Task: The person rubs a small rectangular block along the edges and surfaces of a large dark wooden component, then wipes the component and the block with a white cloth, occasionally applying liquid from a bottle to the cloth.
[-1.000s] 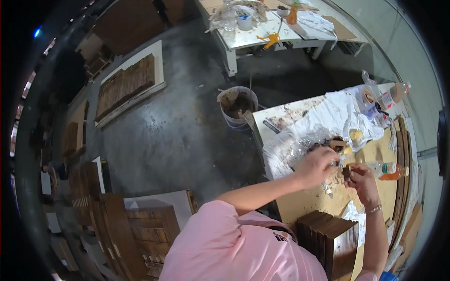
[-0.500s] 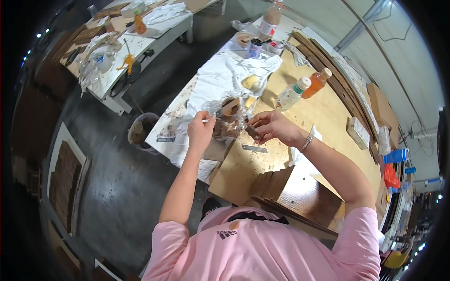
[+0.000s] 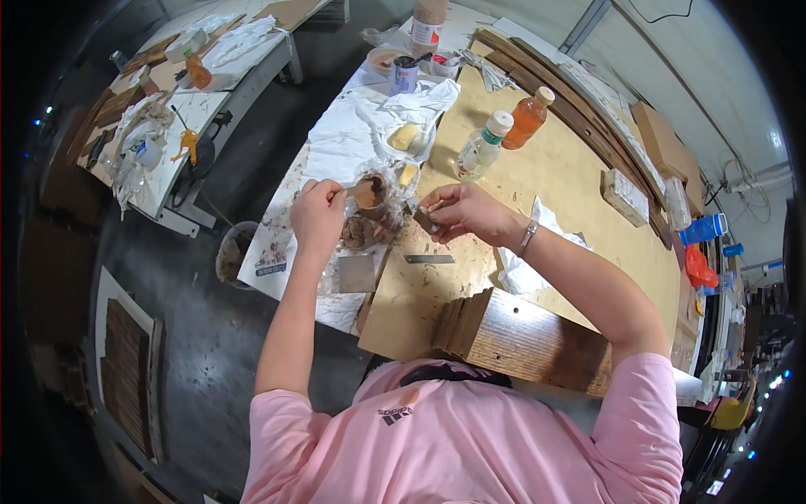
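At the lower centre of the frame, the front of a pink shirt (image 3: 453,437) fills the nearest part of the view. Just beyond it, a stack of brown wooden boards (image 3: 537,344) rests on the tan worktop (image 3: 579,231), right of centre. A crumpled white sheet (image 3: 519,273) lies behind the stack, and a narrow metal strip (image 3: 430,259) lies flat near the middle of the frame. To the strip's left is a flat grey plate (image 3: 357,275).

The right hand (image 3: 462,214), at centre, pinches a small dark brown block (image 3: 425,221) between thumb and fingers. The left hand (image 3: 319,218), left of centre, is closed on a thin, pale stick (image 3: 353,192), whose far end meets a brown lump (image 3: 370,193); whether it presses into it or only overlaps is unclear. Brown paste (image 3: 363,235) sits on clear plastic between the hands.

Farther up, yellow pieces (image 3: 404,137) lie near a clear bottle (image 3: 477,155) and an orange bottle (image 3: 527,122). At top centre stand a blue-and-white can (image 3: 403,76) and a larger bottle (image 3: 426,34). At upper left, a second table (image 3: 243,92) bears a yellow tool (image 3: 186,145).
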A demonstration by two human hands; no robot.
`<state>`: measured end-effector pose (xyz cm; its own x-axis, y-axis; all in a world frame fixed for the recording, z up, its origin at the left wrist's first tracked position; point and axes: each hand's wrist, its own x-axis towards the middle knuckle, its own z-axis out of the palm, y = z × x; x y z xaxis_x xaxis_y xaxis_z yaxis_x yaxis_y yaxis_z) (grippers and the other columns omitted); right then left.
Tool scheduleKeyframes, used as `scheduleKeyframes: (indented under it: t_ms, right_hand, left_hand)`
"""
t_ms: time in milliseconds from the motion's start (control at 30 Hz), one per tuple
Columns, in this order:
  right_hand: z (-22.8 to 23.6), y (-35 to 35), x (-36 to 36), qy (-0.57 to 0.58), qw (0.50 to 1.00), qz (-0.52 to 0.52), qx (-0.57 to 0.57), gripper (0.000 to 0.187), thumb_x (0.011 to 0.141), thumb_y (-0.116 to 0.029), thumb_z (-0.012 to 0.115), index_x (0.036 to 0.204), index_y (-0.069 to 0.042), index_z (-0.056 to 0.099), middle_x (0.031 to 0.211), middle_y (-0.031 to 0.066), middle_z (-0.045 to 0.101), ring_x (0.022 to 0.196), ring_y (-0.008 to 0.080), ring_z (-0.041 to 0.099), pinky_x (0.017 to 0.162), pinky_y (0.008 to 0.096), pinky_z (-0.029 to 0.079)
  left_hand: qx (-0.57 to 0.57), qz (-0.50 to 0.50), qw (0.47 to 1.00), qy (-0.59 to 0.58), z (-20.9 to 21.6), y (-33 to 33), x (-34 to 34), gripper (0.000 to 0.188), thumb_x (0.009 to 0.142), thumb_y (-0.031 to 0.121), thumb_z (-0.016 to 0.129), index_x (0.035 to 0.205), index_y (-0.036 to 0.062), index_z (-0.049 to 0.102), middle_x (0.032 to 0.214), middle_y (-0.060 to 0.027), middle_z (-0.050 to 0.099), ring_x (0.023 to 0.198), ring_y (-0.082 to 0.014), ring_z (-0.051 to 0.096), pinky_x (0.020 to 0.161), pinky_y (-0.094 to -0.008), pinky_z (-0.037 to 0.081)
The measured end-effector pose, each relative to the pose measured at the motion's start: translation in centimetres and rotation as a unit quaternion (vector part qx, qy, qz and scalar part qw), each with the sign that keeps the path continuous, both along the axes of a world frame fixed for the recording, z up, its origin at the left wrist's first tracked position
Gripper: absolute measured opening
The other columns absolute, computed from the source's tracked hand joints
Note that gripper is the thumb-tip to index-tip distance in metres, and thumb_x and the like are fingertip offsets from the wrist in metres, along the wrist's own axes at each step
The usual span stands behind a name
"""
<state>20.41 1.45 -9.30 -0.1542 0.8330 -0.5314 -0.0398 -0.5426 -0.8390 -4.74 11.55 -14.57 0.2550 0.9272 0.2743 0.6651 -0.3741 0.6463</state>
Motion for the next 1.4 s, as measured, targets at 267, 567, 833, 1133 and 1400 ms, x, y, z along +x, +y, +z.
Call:
scheduleKeyframes:
  t_ms: [267, 567, 833, 1133, 1400]
  right_hand:
    - [-0.6, 1.8, -1.5, 0.012, 1.0, -0.021, -0.004, 0.027, 0.092, -0.003, 0.059, 0.118, 0.002, 0.061, 0.089, 0.0101, 0.069, 0.073, 0.0169, 0.069, 0.072, 0.0283, 0.059]
    - [-1.0, 2.6, -1.6, -0.037, 0.999, -0.021, -0.008, 0.025, 0.092, -0.007, 0.062, 0.116, 0.0, 0.063, 0.087, 0.0087, 0.068, 0.071, 0.0157, 0.069, 0.068, 0.0264, 0.058]
    - [-2.3, 3.5, -2.3, 0.005, 0.998, -0.061, -0.001, 0.014, 0.091, -0.007, 0.062, 0.103, 0.0, 0.06, 0.088, 0.0096, 0.066, 0.073, 0.0201, 0.071, 0.066, 0.0291, 0.06]
    - [-3.4, 4.6, -3.1, 0.062, 0.993, -0.097, 0.0, 0.009, 0.095, -0.009, 0.061, 0.099, -0.002, 0.055, 0.093, 0.0085, 0.062, 0.077, 0.0227, 0.07, 0.075, 0.0347, 0.061]
    - [-4.5, 5.1, -4.7, 0.129, 0.979, -0.159, 0.006, 0.005, 0.097, -0.005, 0.056, 0.096, 0.0, 0.056, 0.085, 0.0109, 0.064, 0.07, 0.0243, 0.07, 0.066, 0.0356, 0.06]
  left_hand:
    - [0.025, -0.084, 0.988, 0.131, 0.4, 1.5, 1.8, 0.009, 0.083, 0.017, 0.068, 0.083, 0.0079, 0.07, 0.086, -0.0102, 0.063, 0.083, -0.0338, 0.064, 0.073, -0.0449, 0.049]
    - [0.016, -0.082, 0.988, 0.129, 0.4, 2.3, 0.7, 0.011, 0.082, 0.018, 0.068, 0.08, 0.0081, 0.071, 0.088, -0.0096, 0.065, 0.083, -0.0328, 0.066, 0.072, -0.0449, 0.051]
    - [0.006, -0.031, 0.998, 0.052, 0.2, 2.1, -0.2, 0.008, 0.083, 0.015, 0.067, 0.082, 0.0089, 0.072, 0.084, -0.0103, 0.066, 0.078, -0.0311, 0.065, 0.069, -0.0415, 0.05]
    - [-0.371, 0.042, 0.809, -0.455, -5.8, -1.0, -2.6, 0.007, 0.092, 0.009, 0.064, 0.088, 0.003, 0.065, 0.07, 0.0009, 0.057, 0.064, -0.0108, 0.056, 0.06, -0.0245, 0.043]
    - [-0.421, -0.004, 0.69, -0.589, -4.6, -5.1, 0.5, 0.006, 0.096, 0.008, 0.06, 0.1, 0.0049, 0.059, 0.08, -0.0005, 0.057, 0.067, -0.011, 0.055, 0.064, -0.0275, 0.047]
